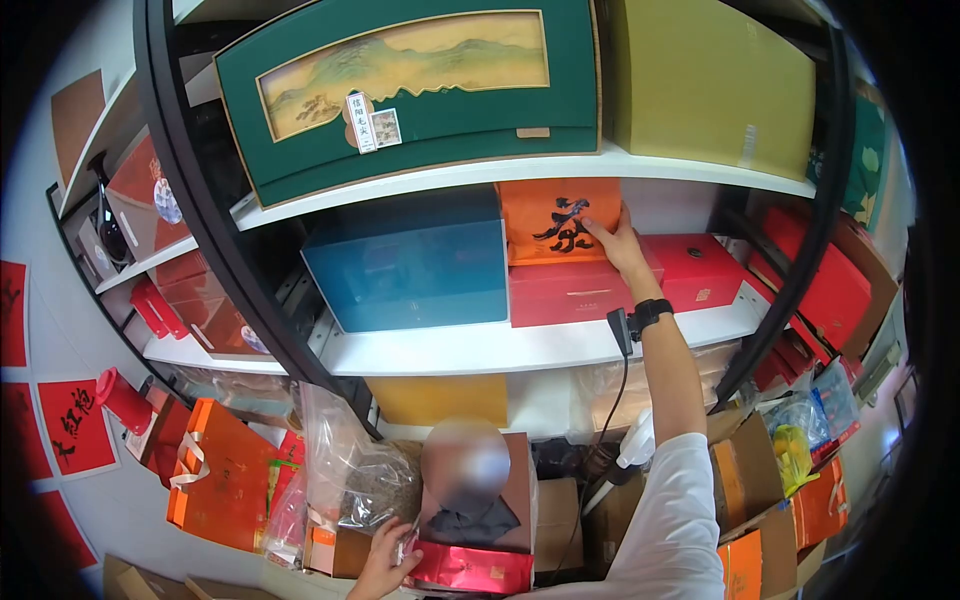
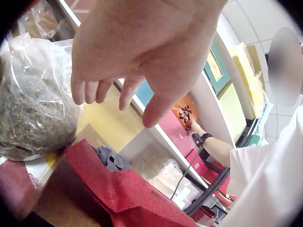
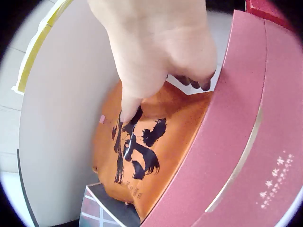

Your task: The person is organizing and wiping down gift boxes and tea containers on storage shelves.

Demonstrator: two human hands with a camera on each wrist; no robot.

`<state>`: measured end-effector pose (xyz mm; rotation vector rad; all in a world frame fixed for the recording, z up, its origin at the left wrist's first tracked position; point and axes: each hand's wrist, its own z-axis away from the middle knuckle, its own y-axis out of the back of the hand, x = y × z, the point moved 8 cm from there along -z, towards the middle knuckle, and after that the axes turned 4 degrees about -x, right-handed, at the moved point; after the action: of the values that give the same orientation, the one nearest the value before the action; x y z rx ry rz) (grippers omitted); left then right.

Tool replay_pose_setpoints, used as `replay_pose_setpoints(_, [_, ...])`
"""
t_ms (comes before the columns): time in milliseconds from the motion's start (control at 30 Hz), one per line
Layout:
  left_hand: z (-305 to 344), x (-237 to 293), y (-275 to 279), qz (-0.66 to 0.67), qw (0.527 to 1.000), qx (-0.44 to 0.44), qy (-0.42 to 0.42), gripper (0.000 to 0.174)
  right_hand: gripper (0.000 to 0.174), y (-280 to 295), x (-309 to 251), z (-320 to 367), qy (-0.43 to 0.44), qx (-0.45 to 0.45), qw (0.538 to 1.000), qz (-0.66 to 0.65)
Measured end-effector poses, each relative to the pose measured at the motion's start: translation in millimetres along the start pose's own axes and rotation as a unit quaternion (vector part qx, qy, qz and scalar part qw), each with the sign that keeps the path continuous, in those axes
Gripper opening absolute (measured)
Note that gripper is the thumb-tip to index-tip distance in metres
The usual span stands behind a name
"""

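An orange package with black brush lettering stands on a pink-red box on the middle shelf. My right hand grips its right side; in the right wrist view the thumb of that hand lies on the front of the package, with the other fingers behind its edge. Low down, my left hand is beside a shiny red package. The left wrist view shows this hand with extended, relaxed fingers and nothing in them, above a red bag.
A blue box stands left of the orange package, a red box right of it. Above are a green box and an olive one. A clear bag of dried leaves sits below; a black cable hangs from my right wrist.
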<state>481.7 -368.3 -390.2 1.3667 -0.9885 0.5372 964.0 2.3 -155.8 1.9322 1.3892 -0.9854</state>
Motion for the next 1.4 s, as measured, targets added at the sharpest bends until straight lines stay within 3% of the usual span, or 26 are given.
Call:
replay_pose_setpoints(67, [1.0, 19.1, 6.1, 0.004, 1.0, 0.0, 0.007, 0.052, 0.073, 9.9, 19.7, -3.3, 0.051, 0.021, 0.998, 0.029])
replay_pose_setpoints(167, [7.9, 19.7, 2.3, 0.043, 0.999, -0.008, 0.026, 0.053, 0.062, 32.7, 16.6, 17.7, 0.081, 0.107, 0.967, 0.218])
replay_pose_setpoints(267, [14.6, 12.9, -5.5, 0.042, 0.999, -0.019, 0.016, 0.053, 0.043, 33.0, 1.0, 50.8, 0.099, 0.104, 0.962, 0.231])
replay_pose_setpoints(300, [15.9, 12.8, -6.1, 0.031, 0.999, -0.022, 0.006, 0.054, 0.028, 30.1, -8.7, 62.3, 0.158, 0.111, 0.955, 0.225])
replay_pose_setpoints(400, [17.9, 17.1, -5.5, 0.045, 0.997, -0.055, 0.038, 0.054, 0.022, 13.9, -9.7, 97.6, -0.017, 0.032, 0.995, 0.09])
replay_pose_setpoints(500, [20.5, 2.9, -2.3, 0.045, 0.997, -0.055, 0.034, 0.034, 0.016, -8.2, -4.6, 148.2, -0.084, -0.111, 0.99, 0.021])
replay_pose_setpoints(600, [20.5, -2.1, -1.2, 0.154, 0.985, -0.054, 0.058, 0.023, 0.016, -11.5, -67.5, 208.9, 0.025, -0.107, 0.994, 0.019])
replay_pose_setpoints(667, [18.0, 6.2, 5.3, 0.158, 0.985, -0.041, 0.057, 0.017, 0.016, -3.7, -107.3, 249.6, 0.056, -0.051, 0.997, -0.001])
replay_pose_setpoints(733, [18.9, 18.0, 12.8, 0.125, 0.989, -0.066, 0.047, 0.015, 0.016, 5.0, -144.0, 286.9, -0.001, -0.075, 0.997, 0.025])
replay_pose_setpoints(800, [27.2, 7.8, 17.2, 0.178, 0.98, -0.079, 0.032, 0.013, 0.017, 9.3, -169.1, 335.4, -0.157, -0.178, 0.968, 0.083])
replay_pose_setpoints(900, [46.8, 2.0, 31.6, 0.243, 0.963, -0.108, 0.038, 0.011, 0.018, 1.9, -220.7, 404.1, -0.126, -0.191, 0.966, 0.124])
replay_pose_setpoints(1000, [81.3, 9.1, 66.0, 0.217, 0.97, -0.111, -0.013, 0.017, 0.012, -41.2, -301.4, 455.1, 0.127, 0.017, 0.988, 0.084])
replay_pose_setpoints(1067, [110.2, -8.7, 87.6, 0.195, 0.973, -0.122, -0.029, 0.023, 0.004, -73.5, -306.6, 496.4, 0.087, 0.014, 0.996, 0.029])
replay_pose_setpoints(1133, [135.7, -9.5, 111.0, 0.203, 0.968, -0.136, -0.058, 0.024, 0.004, -100.2, -310.5, 533.2, 0.044, -0.148, 0.988, 0.001])
replay_pose_setpoints(1200, [163.0, -14.0, 131.5, 0.174, 0.97, -0.153, -0.067, 0.03, 0.006, -145.7, -333.4, 557.6, 0.098, -0.142, 0.981, 0.09])
replay_pose_setpoints(1267, [183.8, -15.2, 146.0, 0.184, 0.965, -0.166, -0.082, 0.032, 0.02, -188.1, -360.2, 572.3, 0.156, -0.121, 0.965, 0.172])
replay_pose_setpoints(1333, [203.9, -11.8, 153.3, 0.224, 0.953, -0.19, -0.074, 0.032, 0.039, -229.5, -353.1, 593.5, 0.056, -0.255, 0.956, 0.135])
replay_pose_setpoints(1400, [220.6, 1.7, 156.4, 0.321, 0.92, -0.218, -0.051, 0.032, 0.054, -283.6, -356.2, 625.4, 0.103, -0.384, 0.898, 0.191])
